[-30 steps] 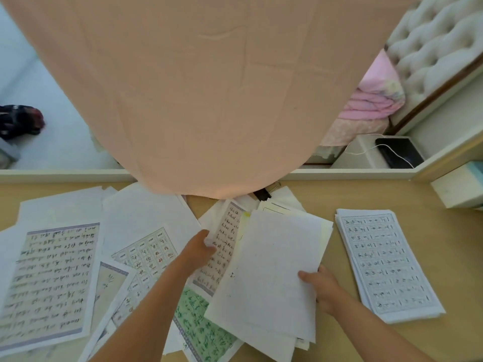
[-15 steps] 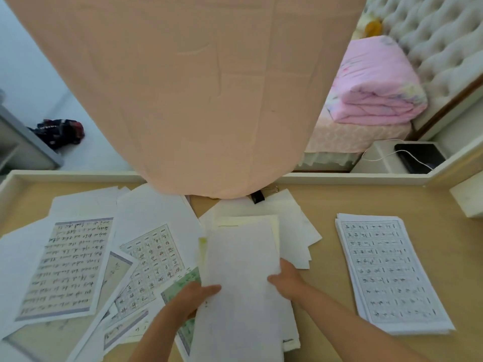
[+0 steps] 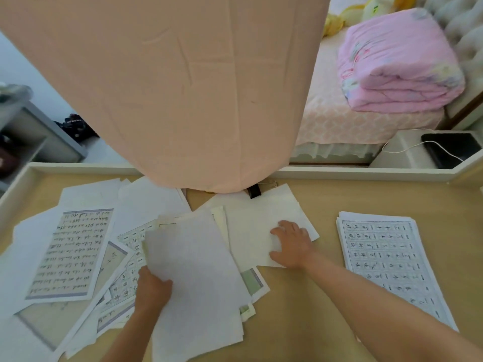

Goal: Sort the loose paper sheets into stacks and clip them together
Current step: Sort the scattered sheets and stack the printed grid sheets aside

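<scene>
Over the table (image 3: 300, 296), grips a sheet (image 3: 198, 270) with the left hand (image 3: 153, 291), probably to sort it. Presses the right hand (image 3: 291, 245) flat, fingers spread, pinning white paper (image 3: 251, 231).

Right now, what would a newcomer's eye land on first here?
A big peach cloth hangs over the middle of the desk at its far edge. Below it, loose paper sheets sprawl across the left and middle, where the left hand holds a blank bundle and the right hand presses flat on white pages. One neat stack lies apart on the right.
</scene>
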Demonstrator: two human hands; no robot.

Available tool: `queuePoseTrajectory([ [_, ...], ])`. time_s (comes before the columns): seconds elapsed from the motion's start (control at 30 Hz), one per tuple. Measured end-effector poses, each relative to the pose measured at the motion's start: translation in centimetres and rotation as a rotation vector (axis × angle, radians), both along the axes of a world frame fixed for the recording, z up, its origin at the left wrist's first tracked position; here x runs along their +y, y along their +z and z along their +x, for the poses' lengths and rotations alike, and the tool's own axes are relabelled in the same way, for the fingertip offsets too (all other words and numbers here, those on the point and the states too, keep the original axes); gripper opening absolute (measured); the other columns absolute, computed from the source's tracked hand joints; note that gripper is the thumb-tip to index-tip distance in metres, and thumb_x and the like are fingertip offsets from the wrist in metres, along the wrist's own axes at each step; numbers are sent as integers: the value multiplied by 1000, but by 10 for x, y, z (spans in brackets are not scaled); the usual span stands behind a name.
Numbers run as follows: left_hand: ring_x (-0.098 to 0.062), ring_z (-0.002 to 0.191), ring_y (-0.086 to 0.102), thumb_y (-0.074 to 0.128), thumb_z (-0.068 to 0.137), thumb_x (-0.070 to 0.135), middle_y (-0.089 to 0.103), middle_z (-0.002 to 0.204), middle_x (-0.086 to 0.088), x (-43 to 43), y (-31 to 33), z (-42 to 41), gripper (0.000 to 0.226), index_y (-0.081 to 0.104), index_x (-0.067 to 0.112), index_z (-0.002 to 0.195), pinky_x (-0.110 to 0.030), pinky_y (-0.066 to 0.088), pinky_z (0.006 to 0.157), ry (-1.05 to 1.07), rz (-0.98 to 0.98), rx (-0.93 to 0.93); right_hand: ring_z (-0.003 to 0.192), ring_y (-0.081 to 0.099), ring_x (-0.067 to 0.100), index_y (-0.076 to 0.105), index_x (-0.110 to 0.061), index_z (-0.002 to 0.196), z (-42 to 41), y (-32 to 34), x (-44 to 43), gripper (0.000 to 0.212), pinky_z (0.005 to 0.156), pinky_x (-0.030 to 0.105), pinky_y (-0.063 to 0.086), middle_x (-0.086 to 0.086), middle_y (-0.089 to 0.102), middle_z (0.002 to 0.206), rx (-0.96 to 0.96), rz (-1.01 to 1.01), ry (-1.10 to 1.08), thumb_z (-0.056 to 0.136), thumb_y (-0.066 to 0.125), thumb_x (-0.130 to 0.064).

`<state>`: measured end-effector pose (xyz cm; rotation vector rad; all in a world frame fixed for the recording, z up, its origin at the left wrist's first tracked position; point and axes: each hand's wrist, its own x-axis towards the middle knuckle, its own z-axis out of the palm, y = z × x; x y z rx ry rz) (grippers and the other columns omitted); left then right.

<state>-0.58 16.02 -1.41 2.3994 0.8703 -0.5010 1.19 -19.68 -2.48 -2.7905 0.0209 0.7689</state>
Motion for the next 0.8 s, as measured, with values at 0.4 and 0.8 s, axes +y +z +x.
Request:
queuePoseTrajectory([
  [0.4, -23, 150, 12, 59, 94, 37, 12, 165, 0, -152, -7, 44, 73, 23, 25, 156, -43, 24, 119, -974, 49, -74, 147, 16, 26, 13, -24, 156, 100, -2, -24, 108, 111, 48, 32, 5, 16, 159, 22, -74, 0, 73, 76, -52],
  [0.8, -14, 152, -10, 61, 90, 40, -9, 165, 6, -167, -46, 14, 77, 22, 27, 155, -34, 5, 123, -1041, -9, -78, 120, 32, 26, 48, -24, 129, 77, -10, -26, 84, 91, 42, 36, 5, 36, 130, 41, -204, 23, 61, 74, -67],
])
